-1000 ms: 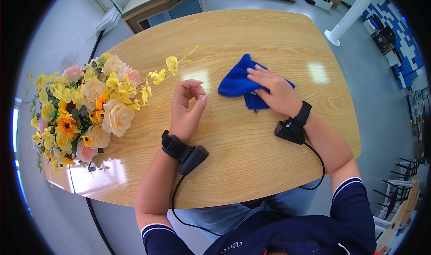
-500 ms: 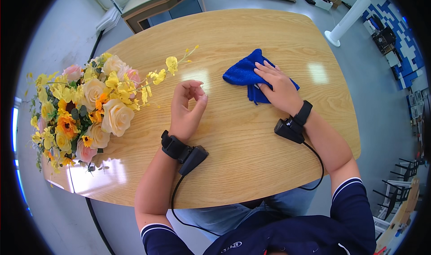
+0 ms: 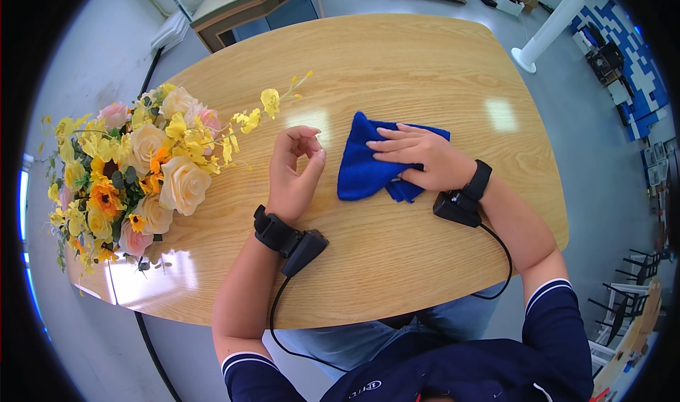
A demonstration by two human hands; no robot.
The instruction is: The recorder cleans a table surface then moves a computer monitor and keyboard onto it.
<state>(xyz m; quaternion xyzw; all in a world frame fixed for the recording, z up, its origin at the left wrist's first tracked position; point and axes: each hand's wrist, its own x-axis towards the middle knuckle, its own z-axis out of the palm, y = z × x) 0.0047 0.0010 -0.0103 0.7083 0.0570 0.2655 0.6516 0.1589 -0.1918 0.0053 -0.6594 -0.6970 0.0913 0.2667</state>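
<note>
A blue cloth (image 3: 358, 165) lies partly folded on the wooden table, its left corner pointing away from me. My right hand (image 3: 418, 157) rests palm down on top of it, fingers stretched out toward the left, the thumb along the near side. Part of the cloth is hidden under the palm. To the left of the cloth, and apart from it, my left hand (image 3: 296, 172) stands on its edge on the table. Its fingers are loosely curled, with a gap to the thumb and nothing seen between them. Each wrist wears a black strap with a small cabled box.
A large bunch of yellow, cream and pink flowers (image 3: 134, 175) takes up the table's left side, one spray reaching toward my left hand. Two black cables run from my wrists to the near edge of the table (image 3: 397, 289). Past the far right corner stands a white post (image 3: 549, 30).
My right hand has swept the blue cloth toward me and to the left, and the cloth has turned, its folds lying differently. My left hand has stayed where it was.
</note>
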